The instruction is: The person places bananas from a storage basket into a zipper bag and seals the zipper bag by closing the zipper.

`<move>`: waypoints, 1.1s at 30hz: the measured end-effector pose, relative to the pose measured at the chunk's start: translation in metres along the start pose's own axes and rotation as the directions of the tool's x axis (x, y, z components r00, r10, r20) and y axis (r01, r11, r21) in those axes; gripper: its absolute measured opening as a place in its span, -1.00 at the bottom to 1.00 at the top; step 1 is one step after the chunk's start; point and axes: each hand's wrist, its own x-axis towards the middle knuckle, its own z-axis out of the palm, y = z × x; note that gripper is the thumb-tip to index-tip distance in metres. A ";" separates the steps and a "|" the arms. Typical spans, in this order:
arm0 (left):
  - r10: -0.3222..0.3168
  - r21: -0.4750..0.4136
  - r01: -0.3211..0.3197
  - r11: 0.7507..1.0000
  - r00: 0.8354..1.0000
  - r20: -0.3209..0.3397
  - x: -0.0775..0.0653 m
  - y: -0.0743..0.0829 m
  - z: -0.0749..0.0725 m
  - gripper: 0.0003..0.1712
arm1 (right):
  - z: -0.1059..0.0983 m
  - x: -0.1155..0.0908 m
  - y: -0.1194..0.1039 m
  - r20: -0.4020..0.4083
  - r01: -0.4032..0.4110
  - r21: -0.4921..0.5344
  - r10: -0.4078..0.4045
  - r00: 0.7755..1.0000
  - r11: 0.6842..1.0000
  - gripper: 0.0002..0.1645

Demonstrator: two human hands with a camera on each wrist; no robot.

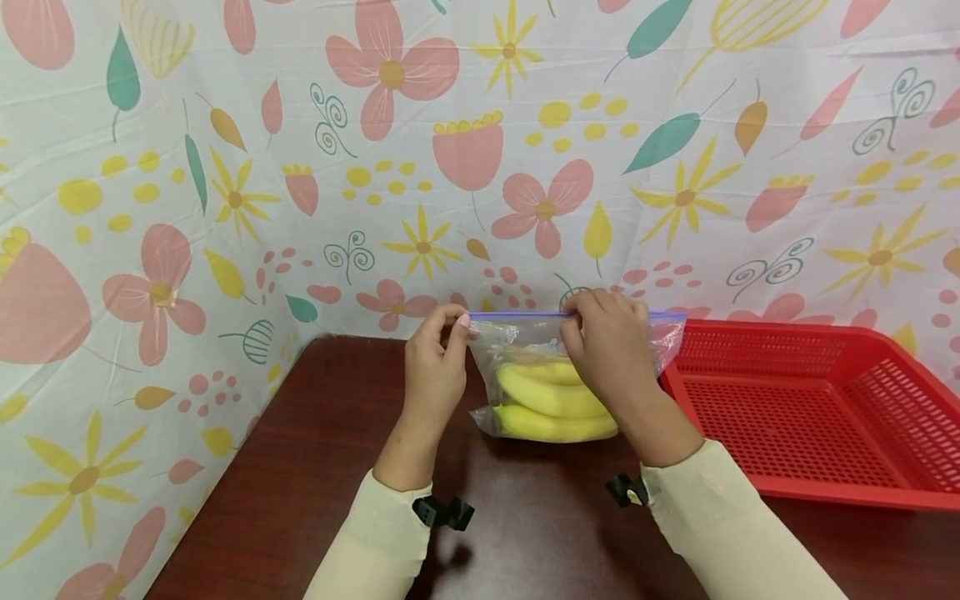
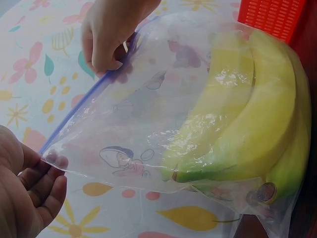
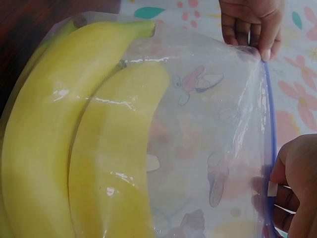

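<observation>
Several yellow bananas (image 1: 555, 398) with greenish ends lie inside a clear zip bag (image 2: 133, 119) with small printed drawings. A purple zip strip (image 3: 270, 119) runs along the bag's top edge. My left hand (image 1: 438, 358) pinches one end of that strip at the bag's corner. Farther along the strip, my right hand (image 1: 611, 354) pinches it between thumb and fingers; a small white slider tab (image 3: 272, 189) shows by its fingers in the right wrist view. The bag hangs upright from both hands, its bottom close to the table. My right hand hides part of the bag and bananas.
A red perforated plastic basket (image 1: 780, 492) stands at the right, beside the bag. Beneath lies a dark reddish-brown table (image 1: 330, 433). A white cloth (image 1: 300, 192) printed with flowers and leaves hangs behind and to the left.
</observation>
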 end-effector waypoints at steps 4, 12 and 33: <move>0.000 0.000 0.000 1.000 1.000 0.003 0.000 -0.001 0.000 -0.76 | -0.001 -0.001 0.002 -0.016 0.009 -0.009 -0.009 1.000 1.000 -0.82; 0.012 0.013 -0.012 1.000 1.000 -0.004 0.001 -0.002 0.000 -0.79 | -0.004 -0.001 0.005 -0.008 0.002 -0.016 -0.002 1.000 1.000 -0.82; 0.005 0.018 -0.005 1.000 1.000 -0.009 0.001 -0.002 -0.001 -0.79 | -0.006 -0.001 0.012 0.021 -0.034 -0.024 0.035 0.999 0.999 -0.79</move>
